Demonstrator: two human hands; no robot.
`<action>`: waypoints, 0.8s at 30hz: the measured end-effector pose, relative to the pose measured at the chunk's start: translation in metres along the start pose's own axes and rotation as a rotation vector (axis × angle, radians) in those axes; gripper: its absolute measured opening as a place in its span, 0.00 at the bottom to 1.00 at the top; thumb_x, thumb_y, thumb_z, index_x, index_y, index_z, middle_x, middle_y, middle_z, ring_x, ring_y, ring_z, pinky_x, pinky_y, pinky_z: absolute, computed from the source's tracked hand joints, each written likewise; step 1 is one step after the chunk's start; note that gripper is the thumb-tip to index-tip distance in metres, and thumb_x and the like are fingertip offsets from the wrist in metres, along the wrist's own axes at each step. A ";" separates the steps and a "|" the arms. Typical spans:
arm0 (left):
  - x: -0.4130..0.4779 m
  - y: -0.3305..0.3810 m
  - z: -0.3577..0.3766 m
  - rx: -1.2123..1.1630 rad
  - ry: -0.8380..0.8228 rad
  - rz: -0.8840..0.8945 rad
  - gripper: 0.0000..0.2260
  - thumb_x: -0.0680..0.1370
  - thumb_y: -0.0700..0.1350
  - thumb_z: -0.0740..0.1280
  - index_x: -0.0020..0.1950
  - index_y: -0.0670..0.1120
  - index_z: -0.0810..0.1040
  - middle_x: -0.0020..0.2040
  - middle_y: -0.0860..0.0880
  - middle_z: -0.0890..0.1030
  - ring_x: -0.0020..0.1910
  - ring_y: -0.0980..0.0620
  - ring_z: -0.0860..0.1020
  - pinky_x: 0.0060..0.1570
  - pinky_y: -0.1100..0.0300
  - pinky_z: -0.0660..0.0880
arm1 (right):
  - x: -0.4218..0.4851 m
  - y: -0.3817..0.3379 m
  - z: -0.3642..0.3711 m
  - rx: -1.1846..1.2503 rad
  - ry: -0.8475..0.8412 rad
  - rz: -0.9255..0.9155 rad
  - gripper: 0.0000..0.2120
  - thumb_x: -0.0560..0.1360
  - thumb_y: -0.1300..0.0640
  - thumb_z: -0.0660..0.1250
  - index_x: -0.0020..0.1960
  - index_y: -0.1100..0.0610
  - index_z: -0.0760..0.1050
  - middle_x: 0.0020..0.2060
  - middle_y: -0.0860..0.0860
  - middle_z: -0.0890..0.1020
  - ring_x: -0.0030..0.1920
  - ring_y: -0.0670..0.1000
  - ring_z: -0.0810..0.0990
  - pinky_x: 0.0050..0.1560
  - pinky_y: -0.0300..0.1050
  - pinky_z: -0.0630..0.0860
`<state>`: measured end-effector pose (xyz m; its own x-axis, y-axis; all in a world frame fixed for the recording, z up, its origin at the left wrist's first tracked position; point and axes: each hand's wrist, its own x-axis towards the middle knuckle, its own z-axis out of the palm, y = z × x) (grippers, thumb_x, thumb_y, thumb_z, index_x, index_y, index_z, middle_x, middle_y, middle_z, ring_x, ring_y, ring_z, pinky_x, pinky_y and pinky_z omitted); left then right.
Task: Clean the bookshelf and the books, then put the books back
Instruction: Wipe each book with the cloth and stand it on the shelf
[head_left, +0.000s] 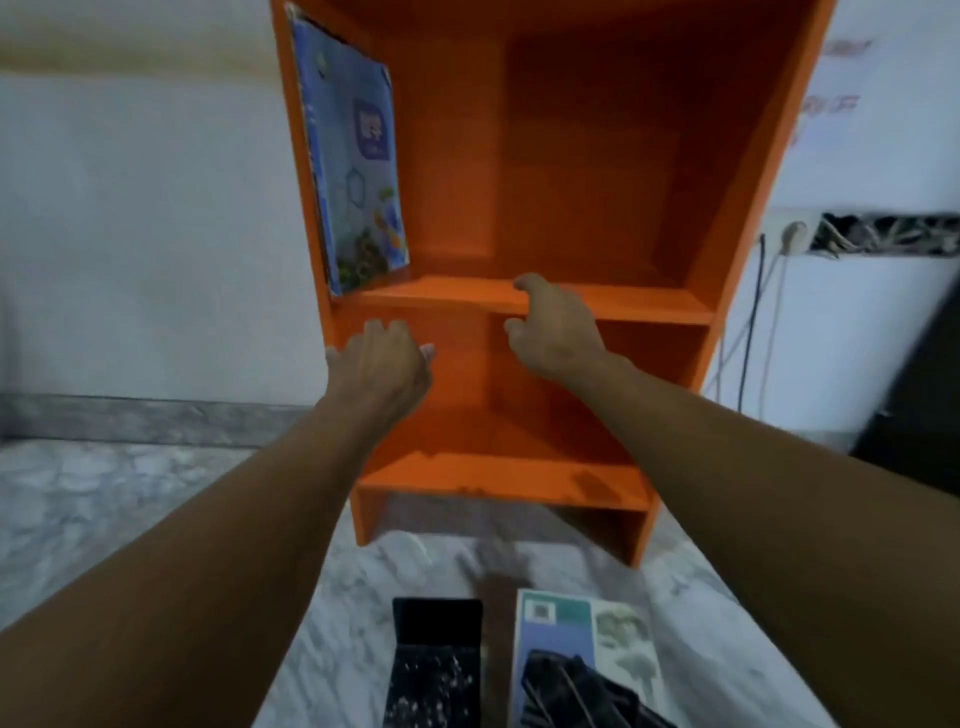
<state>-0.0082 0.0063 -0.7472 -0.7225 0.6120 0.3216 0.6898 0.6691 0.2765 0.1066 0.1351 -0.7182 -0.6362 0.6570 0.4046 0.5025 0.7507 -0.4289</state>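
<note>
Marble floor (104, 519); right hand (558, 332) grips bookshelf (649, 307) middle edge; left hand (382, 361) loose, empty.

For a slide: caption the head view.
Left hand and right hand reach into orange bookshelf; blue book shelved, pale book on floor.

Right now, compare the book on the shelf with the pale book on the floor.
The shelf book stands upright, leaning on the left wall of the bookshelf; the floor book lies flat on the floor. The shelf book's cover is bare; a dark cloth lies on the floor book. Both have bluish picture covers.
</note>
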 end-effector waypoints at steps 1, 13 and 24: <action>-0.008 0.008 0.008 -0.006 -0.062 0.025 0.21 0.82 0.56 0.57 0.64 0.41 0.72 0.63 0.38 0.73 0.62 0.35 0.73 0.64 0.36 0.67 | -0.016 0.015 -0.002 -0.052 -0.025 0.024 0.24 0.79 0.57 0.64 0.73 0.57 0.65 0.61 0.59 0.78 0.62 0.60 0.76 0.62 0.53 0.73; -0.064 0.088 0.103 0.101 -0.492 0.255 0.09 0.77 0.43 0.62 0.54 0.42 0.77 0.54 0.40 0.78 0.56 0.36 0.78 0.51 0.48 0.76 | -0.138 0.133 0.020 -0.537 -0.926 0.191 0.20 0.77 0.48 0.69 0.59 0.63 0.79 0.54 0.56 0.81 0.48 0.53 0.79 0.30 0.35 0.77; -0.139 0.053 0.256 -0.198 -0.782 -0.133 0.17 0.75 0.52 0.72 0.50 0.38 0.78 0.55 0.37 0.81 0.55 0.38 0.79 0.44 0.55 0.75 | -0.227 0.166 0.136 -0.288 -1.103 0.189 0.41 0.62 0.37 0.79 0.64 0.60 0.69 0.61 0.57 0.77 0.57 0.58 0.77 0.56 0.50 0.75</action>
<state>0.1169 0.0645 -1.0090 -0.5718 0.6986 -0.4301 0.5384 0.7151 0.4458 0.2546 0.1016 -0.9910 -0.6310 0.4488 -0.6328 0.6686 0.7283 -0.1501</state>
